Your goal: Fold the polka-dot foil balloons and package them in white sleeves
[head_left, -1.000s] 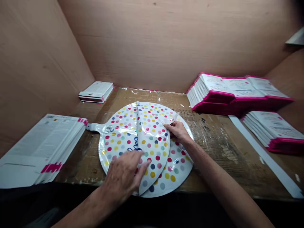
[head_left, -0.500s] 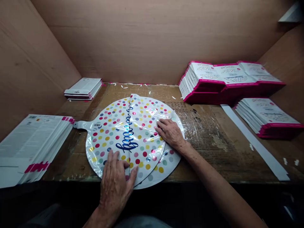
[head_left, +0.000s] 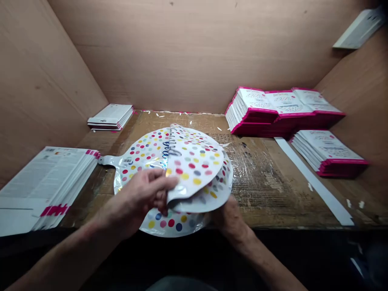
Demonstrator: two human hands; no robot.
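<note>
A round white foil balloon with coloured dots and blue lettering [head_left: 145,153] lies on the cardboard-covered table, its neck pointing left. Its right part is folded over and lifted off the surface. Pinched between the thumb and fingers of my left hand [head_left: 151,188] is the near edge of the lifted layers. My right hand [head_left: 228,216] is at the near right edge, partly beneath the raised foil; its fingers are hidden.
White printed sleeves [head_left: 57,173] are fanned out at the left, with a smaller stack [head_left: 110,115] behind. Pink-edged packets [head_left: 285,103] stand at the back right, more [head_left: 333,149] nearer. A white strip [head_left: 312,178] lies on the table [head_left: 263,202].
My left hand has gone from lying on the foil to gripping and raising its near edge. My right hand has moved from the top down to the near right edge. The view has shifted slightly.
</note>
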